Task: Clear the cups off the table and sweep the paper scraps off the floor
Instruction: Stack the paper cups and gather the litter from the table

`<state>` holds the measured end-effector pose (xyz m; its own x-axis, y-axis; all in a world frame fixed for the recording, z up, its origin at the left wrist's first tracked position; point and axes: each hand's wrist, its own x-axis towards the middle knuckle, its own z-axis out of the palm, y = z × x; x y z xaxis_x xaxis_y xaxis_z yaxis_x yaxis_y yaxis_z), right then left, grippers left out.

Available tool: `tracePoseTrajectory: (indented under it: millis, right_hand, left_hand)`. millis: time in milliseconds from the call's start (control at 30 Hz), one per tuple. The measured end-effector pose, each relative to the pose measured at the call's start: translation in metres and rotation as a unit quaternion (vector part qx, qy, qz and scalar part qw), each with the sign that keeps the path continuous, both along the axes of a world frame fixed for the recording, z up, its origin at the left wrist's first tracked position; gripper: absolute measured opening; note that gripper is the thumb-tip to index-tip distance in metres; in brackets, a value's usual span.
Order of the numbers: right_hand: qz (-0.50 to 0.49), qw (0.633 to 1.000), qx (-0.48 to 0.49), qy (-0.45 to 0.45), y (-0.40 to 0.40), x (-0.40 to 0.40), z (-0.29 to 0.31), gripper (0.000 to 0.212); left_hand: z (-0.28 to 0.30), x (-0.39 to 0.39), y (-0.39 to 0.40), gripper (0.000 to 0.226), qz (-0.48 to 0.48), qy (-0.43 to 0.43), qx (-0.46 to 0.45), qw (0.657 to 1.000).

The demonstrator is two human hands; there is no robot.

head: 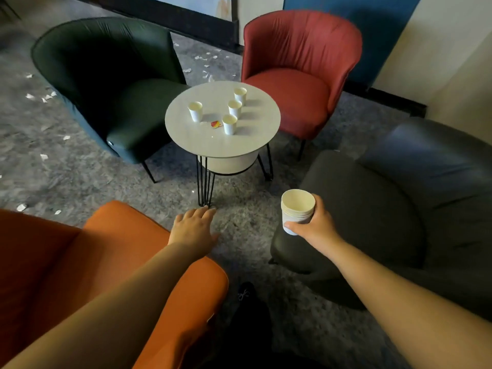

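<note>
Head view, right hand (315, 225): fingers and thumb curled round a stack of nested paper cups (297, 210), held upright in front of the grey armchair (378, 209).
Left hand (194, 227): stretched forward, palm down, fingers straight and loosely together, holding nothing, above the edge of the orange chair (111, 262).
Table (202, 145): round and pale, ahead, well apart from both hands.
Cups on table: four white paper cups (229, 124) upright, a small red wrapper (216, 124) between them.
Floor: white paper scraps (44, 156) scattered over grey carpet, left and beyond the table.
Other chairs: dark green (111, 83), red (298, 70).
</note>
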<state>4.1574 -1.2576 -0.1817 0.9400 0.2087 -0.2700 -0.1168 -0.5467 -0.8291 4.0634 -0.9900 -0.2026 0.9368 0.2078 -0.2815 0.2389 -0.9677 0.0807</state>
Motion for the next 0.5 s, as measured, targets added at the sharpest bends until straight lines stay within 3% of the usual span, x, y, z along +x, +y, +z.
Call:
tracePoseTrajectory:
  millis: [500]
  right_hand:
    - [0.021,0.999,-0.006,-0.03,0.12,0.233,-0.014,0.086]
  left_hand:
    - [0.007,0.206,0.106,0.064,0.066,-0.031,-0.001,0.997]
